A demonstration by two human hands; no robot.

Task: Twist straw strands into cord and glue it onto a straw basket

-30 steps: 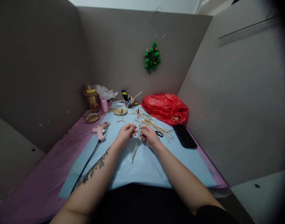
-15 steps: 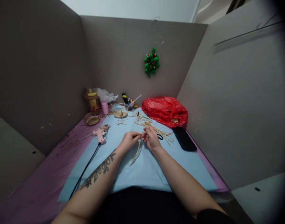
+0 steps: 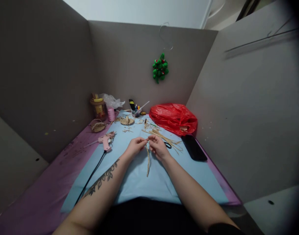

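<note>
My left hand [image 3: 136, 145] pinches the upper end of a tan straw strand [image 3: 148, 163] above the blue sheet. The lower part of this strand hangs down from the fingertips, nearly vertical. My right hand [image 3: 159, 148] is closed, its fingertips meeting those of the left at the strand's top. The very end between the fingers is hidden. Just beyond the right hand lies a bundle of loose straw strands [image 3: 167, 138], with the black loop of a scissors-like handle [image 3: 167, 145] partly covered.
A pink glue gun [image 3: 105, 143] with a black cord lies at left. Behind are small woven pieces [image 3: 127, 121], a cup of pens [image 3: 136, 112], a pink thread spool [image 3: 111, 114] and a brown jar [image 3: 98, 107]. A red plastic bag [image 3: 173, 118] and a black phone [image 3: 193, 148] sit at right.
The hanging strand has swung from slanting left to nearly straight down. My right fingers have closed in against the left fingertips. The view has tipped slightly.
</note>
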